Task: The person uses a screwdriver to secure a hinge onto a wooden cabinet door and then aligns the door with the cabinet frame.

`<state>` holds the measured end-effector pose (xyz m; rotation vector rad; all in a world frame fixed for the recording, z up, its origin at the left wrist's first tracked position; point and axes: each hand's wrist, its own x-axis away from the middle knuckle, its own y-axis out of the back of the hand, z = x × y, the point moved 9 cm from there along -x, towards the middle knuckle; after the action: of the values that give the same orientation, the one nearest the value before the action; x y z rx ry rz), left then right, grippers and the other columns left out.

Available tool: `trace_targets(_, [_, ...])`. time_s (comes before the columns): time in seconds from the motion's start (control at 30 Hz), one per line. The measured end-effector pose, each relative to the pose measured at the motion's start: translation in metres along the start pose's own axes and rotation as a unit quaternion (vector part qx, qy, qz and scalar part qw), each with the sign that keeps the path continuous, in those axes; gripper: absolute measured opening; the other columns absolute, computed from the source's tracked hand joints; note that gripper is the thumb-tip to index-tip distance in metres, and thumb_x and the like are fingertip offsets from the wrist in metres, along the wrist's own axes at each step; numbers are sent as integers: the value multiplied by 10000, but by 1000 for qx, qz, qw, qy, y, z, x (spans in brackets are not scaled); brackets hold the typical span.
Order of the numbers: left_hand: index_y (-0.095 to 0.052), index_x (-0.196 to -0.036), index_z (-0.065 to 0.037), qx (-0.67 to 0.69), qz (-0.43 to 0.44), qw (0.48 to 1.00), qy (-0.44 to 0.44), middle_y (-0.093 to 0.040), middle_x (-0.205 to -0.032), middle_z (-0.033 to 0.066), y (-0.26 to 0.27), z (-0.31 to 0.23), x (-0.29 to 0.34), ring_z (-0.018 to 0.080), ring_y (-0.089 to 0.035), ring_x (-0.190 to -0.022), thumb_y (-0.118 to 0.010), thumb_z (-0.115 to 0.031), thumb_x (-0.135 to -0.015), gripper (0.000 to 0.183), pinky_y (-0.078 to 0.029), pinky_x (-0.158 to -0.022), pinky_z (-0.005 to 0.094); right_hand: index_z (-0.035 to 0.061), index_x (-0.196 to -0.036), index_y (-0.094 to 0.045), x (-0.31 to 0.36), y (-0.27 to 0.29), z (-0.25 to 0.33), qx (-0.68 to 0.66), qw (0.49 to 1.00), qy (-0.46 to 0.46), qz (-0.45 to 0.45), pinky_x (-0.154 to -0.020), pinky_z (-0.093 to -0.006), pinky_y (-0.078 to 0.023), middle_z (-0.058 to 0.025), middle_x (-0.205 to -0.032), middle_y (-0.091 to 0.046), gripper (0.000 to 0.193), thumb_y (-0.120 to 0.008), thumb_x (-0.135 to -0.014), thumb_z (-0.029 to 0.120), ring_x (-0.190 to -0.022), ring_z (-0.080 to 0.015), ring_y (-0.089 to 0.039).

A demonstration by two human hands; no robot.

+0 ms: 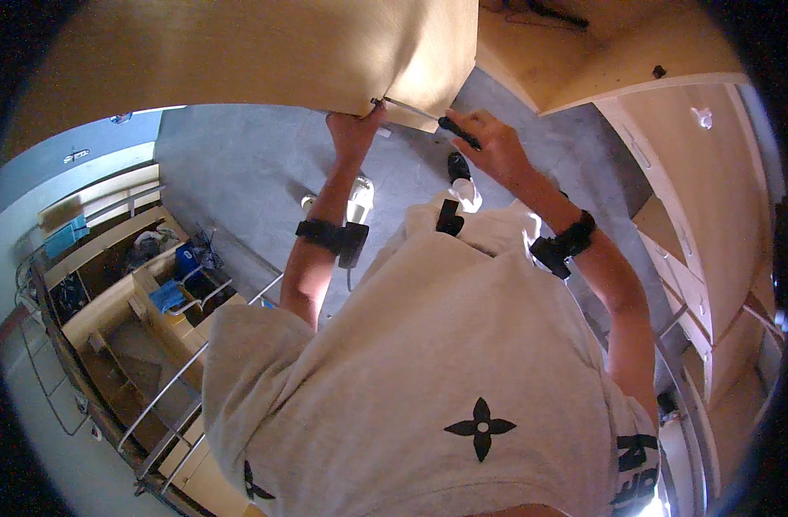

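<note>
A screwdriver with a black handle [459, 133] is in my right hand [499, 148], its fingers closed around the grip. The thin metal shaft points left, its tip close to a small dark fitting [377, 102] at the near edge of a light wooden panel [256, 56]. My left hand [354, 134] is right below that fitting, fingers closed against the panel's edge. Whatever those fingers pinch is too small and partly hidden to make out. Both wrists wear black straps with small boxes.
Another wooden panel [618, 52] is at the upper right, near tall wooden cabinet fronts [713, 172]. To the left stands a metal-railed bed frame [166, 392] with wooden boards and blue items. Grey floor [239, 164] lies below; my dark shoe [459, 167] is on it.
</note>
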<state>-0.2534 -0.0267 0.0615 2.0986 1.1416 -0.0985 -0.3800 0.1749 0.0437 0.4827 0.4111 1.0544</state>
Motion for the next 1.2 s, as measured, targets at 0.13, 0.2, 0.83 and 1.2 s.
trace_targets(0.13, [-640,-791,-15,-9,-10,1000,25,-669,-745,106,-3,7,7,281,-657,-709,-724,-117,-630,208,-511,-644,379,93,-1244,-546,3,3,30,103,982,148,-53,-449,-287,-394,-46,-644,-518,431,-640,-839,204,-479,-133,-449])
trace_targets(0.2, [-643,-805,-19,-2,10,999,51,-669,-748,106,-7,15,9,281,-657,-711,-726,-118,-630,218,-513,-647,379,88,-1263,-529,-5,-7,-3,-149,987,-46,28,-405,-235,-336,14,-625,-481,439,-636,-851,199,-462,-79,-403])
trace_targets(0.83, [-618,-903,22,-5,55,998,30,-666,-870,123,-14,25,8,239,-642,-780,-701,-118,-677,278,-502,-707,350,117,-1250,-550,5,-37,-33,-385,867,-250,195,-449,-221,-377,-6,-699,-578,457,-673,-820,213,-506,-65,-456])
trace_targets(1.2, [-577,-969,-1,155,100,969,166,-637,-922,72,-69,110,37,194,-607,-816,-703,-32,-693,305,-510,-730,330,164,-1220,-567,11,-46,-73,-8,991,-103,89,-697,-338,-482,-177,-901,-652,421,-577,-855,372,-696,-251,-622])
